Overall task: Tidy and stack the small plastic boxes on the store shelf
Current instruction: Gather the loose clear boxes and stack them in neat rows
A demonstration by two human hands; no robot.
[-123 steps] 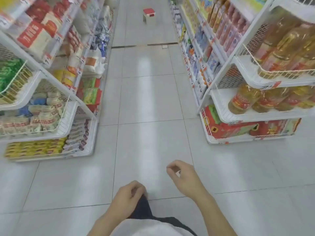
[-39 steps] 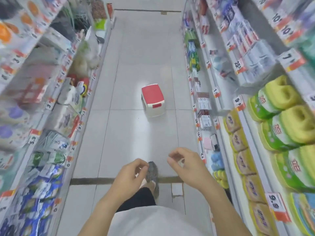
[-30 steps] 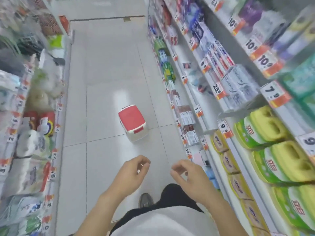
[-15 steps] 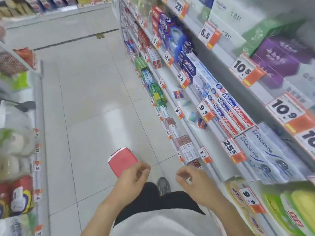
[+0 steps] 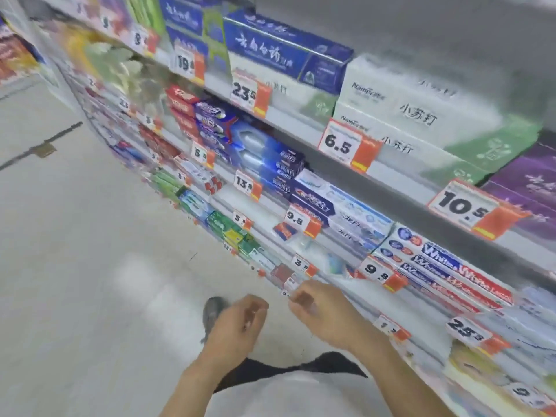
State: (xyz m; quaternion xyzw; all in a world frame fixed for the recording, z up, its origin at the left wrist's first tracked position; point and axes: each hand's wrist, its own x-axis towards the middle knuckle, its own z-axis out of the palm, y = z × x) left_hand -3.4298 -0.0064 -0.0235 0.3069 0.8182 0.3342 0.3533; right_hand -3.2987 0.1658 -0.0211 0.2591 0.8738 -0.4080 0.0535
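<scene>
Both my hands hang low in front of my waist, fingers loosely curled, holding nothing. My left hand (image 5: pixel 237 322) is over the floor; my right hand (image 5: pixel 323 311) is close to the edge of a lower shelf (image 5: pixel 346 284) on my right. That shelf carries a few small loose packs (image 5: pixel 334 263) lying untidily, one red and blue (image 5: pixel 284 230). Stacked toothpaste cartons (image 5: pixel 445 266) fill the shelves around them. The view is motion-blurred.
Tiered white shelves with orange price tags (image 5: pixel 337 144) run along my right, holding blue (image 5: pixel 279 52), white and purple cartons. Grey tiled floor (image 5: pixel 90 251) opens to my left. My shoe (image 5: pixel 212 308) shows below my left hand.
I have walked down the aisle and turned right toward the toothpaste shelves. The red-topped stool has left the view. My hands stay low and empty.
</scene>
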